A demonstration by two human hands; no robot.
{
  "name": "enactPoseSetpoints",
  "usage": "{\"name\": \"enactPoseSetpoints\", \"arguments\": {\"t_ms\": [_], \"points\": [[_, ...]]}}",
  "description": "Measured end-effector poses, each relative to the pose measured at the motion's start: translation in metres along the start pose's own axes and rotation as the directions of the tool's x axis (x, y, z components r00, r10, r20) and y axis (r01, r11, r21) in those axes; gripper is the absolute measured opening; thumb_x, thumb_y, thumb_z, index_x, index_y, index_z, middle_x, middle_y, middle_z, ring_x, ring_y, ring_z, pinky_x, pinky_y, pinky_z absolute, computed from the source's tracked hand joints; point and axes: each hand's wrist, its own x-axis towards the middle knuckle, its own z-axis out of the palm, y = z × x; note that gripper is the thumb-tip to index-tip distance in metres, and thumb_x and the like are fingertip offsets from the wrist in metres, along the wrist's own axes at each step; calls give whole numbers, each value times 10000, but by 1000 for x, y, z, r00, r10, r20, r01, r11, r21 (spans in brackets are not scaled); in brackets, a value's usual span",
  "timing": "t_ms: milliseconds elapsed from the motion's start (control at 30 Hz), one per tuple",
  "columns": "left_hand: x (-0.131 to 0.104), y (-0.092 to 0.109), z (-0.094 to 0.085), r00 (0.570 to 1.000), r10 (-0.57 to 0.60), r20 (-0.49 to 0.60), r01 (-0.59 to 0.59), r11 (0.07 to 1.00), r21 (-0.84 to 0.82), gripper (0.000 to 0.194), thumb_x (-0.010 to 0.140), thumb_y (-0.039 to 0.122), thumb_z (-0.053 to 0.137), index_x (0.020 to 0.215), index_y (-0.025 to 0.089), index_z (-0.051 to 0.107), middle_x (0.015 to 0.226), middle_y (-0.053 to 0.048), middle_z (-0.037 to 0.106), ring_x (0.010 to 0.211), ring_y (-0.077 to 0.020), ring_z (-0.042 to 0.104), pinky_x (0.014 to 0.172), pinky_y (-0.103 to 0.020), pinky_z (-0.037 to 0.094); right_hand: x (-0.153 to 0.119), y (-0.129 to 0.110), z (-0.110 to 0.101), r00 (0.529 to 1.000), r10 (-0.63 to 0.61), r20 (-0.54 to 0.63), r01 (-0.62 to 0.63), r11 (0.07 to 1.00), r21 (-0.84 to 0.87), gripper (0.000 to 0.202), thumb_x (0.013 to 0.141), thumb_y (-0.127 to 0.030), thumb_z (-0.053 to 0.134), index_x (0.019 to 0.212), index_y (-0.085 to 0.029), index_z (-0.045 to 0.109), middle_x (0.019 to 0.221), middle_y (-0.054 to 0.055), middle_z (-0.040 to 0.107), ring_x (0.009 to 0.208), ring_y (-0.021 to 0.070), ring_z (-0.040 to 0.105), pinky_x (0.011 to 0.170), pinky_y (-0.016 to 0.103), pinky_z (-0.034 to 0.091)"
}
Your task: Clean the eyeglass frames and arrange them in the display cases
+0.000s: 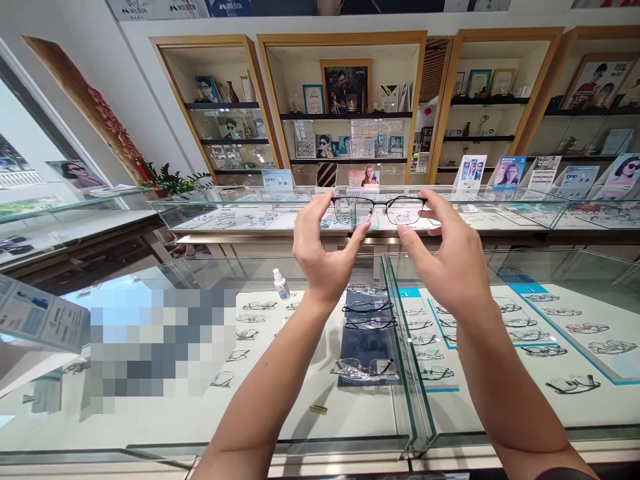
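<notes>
Raised at eye height in front of me is a pair of eyeglasses (379, 208) with a dark upper rim and clear lenses. My left hand (325, 250) pinches its left end between thumb and fingers. At the other end, my right hand (445, 250) grips the frame near the right lens, thumb below and fingers above. The temples are mostly hidden by the hands. Below the hands, several more glasses (367, 367) lie on a dark blue display panel (360, 343) at the glass showcase. A white spray bottle (281, 285) stands left of my left forearm.
Under my arms is a glass showcase (415, 407) with rows of glasses on white and blue panels. A small gold-coloured piece (318, 409) lies at the front. Across the aisle stand another glass counter (240, 217) and wooden wall shelves (343, 40). A folded leaflet (40, 320) is at left.
</notes>
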Motion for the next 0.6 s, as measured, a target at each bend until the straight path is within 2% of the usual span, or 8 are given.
{"name": "enactPoseSetpoints", "arguments": {"t_ms": [200, 400, 600], "points": [[-2, 5, -1, 998, 27, -49, -27, 1000, -5, 600, 914, 543, 846, 1399, 255, 642, 1320, -121, 751, 1253, -312, 706, 1031, -505, 597, 1, 2, 0, 1000, 27, 12, -27, 999, 40, 606, 1061, -539, 574, 1613, -290, 551, 1538, 148, 694, 1302, 364, 721, 1053, 599, 603], [-3, 8, -3, 999, 8, -46, -6, 1000, 23, 617, 907, 561, 848, 1403, 258, 640, 1308, -118, 737, 1240, -311, 694, 1019, -506, 597, 2, 1, 0, 1000, 23, 7, -24, 997, 73, 616, 1077, -594, 536, 1613, -290, 558, 1573, 150, 672, 1325, 358, 715, 1060, 579, 610], [-2, 9, -4, 993, 80, -86, -84, 996, -37, 609, 902, 490, 874, 1404, 239, 638, 1292, -111, 738, 1222, -291, 691, 1019, -479, 595, 2, 2, 1, 998, 54, 14, -55, 994, 94, 657, 1082, -633, 525, 1613, -248, 568, 1565, 168, 680, 1356, 364, 703, 1134, 601, 570]]}}
